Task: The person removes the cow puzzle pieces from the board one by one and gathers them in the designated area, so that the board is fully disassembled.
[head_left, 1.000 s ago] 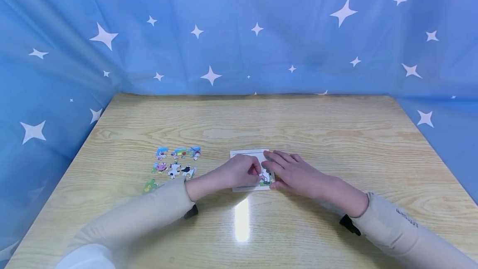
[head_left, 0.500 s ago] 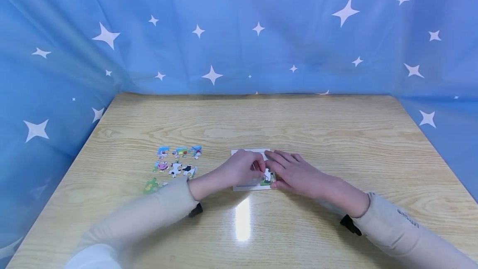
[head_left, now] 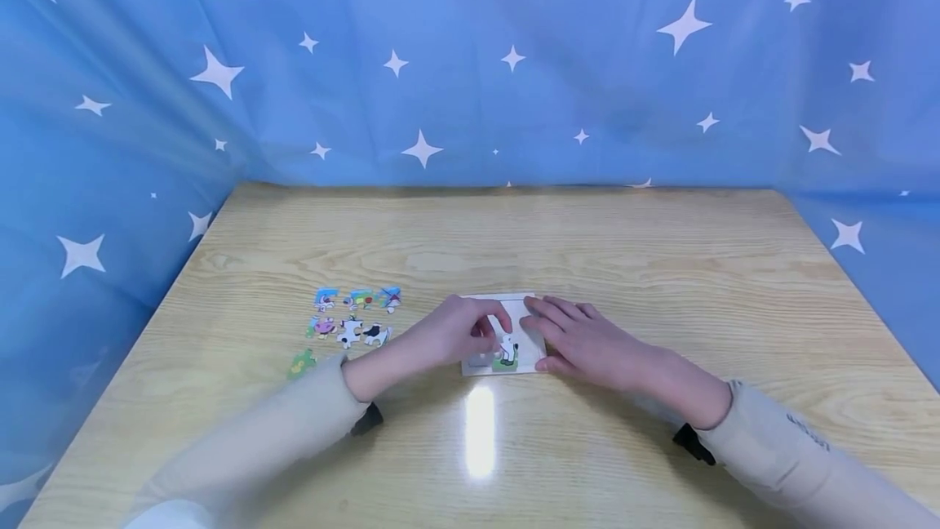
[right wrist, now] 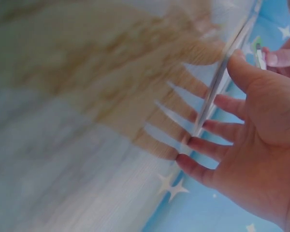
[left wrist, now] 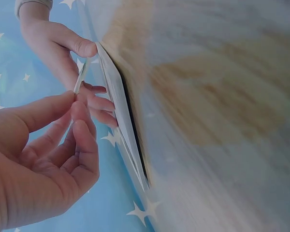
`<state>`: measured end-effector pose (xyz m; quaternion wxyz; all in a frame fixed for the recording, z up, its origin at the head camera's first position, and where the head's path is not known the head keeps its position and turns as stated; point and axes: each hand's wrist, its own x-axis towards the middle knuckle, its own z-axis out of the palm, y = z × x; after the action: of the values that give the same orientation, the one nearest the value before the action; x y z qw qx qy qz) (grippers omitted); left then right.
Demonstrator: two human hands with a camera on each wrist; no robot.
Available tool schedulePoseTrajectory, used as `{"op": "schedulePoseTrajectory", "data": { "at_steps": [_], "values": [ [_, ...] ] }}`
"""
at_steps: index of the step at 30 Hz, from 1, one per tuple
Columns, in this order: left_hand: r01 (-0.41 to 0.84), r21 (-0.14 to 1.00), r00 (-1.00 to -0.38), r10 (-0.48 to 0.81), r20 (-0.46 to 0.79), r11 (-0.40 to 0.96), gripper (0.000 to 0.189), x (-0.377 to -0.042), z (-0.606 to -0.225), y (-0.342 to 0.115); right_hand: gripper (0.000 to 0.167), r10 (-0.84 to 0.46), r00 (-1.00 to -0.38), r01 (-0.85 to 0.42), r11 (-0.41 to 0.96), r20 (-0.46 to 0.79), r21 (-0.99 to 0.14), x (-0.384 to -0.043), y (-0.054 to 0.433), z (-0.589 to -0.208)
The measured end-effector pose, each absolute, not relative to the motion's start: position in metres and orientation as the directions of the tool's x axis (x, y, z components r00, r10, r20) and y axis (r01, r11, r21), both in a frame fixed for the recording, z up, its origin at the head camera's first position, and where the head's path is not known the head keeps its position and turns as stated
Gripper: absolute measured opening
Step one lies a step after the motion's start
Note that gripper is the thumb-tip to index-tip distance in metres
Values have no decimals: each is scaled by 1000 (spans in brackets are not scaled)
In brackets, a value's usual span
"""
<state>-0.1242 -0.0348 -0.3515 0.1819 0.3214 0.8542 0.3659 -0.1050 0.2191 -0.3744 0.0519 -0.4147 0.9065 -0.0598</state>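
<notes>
In the head view, my left hand (head_left: pixel 455 335) pinches a jigsaw piece (head_left: pixel 507 357) between thumb and fingertips. White and green show on its printed face. From the left wrist view, the piece (left wrist: pixel 80 79) is edge-on and raised off the white puzzle tray (left wrist: pixel 117 92). Beneath both hands lies this tray (head_left: pixel 525 357), its left part covered by my left hand. My right hand (head_left: pixel 587 345) rests with spread, fairly straight fingers along the tray's right side. Its fingertips touch the tray's edge in the right wrist view.
Left of the tray, loose jigsaw pieces lie in rough rows: several with blue tops at the back, a pink one (head_left: pixel 323 326), a black-and-white one (head_left: pixel 378 335) and a green one (head_left: pixel 301 362) nearer. A blue starry curtain (head_left: pixel 470 64) hangs behind the wooden table (head_left: pixel 624 243).
My left hand has drawn the jigsaw piece left, away from the tray's right side, so more bare tray shows. My right hand keeps its place at the tray's edge.
</notes>
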Motion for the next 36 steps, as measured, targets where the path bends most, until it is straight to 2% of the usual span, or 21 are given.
{"op": "schedulePoseTrajectory", "data": {
  "at_steps": [4,13,29,36],
  "values": [
    [424,751,-704,706,-78,506,18,-123,-351,-43,55,-765,-643,-753,639,-28,-158,-105,219,-374],
    [387,762,-707,698,-115,518,17,-122,-350,-60,53,-768,-640,-754,634,-28,-171,-104,219,-373],
    [414,743,-691,713,-119,526,16,-122,-346,-95,52,-769,-639,-755,633,-27,-171,-104,219,-374],
    [436,735,-661,739,-130,519,17,-121,-347,-109,53,-768,-640,-754,634,-28,-173,-104,220,-375]
  ]
}}
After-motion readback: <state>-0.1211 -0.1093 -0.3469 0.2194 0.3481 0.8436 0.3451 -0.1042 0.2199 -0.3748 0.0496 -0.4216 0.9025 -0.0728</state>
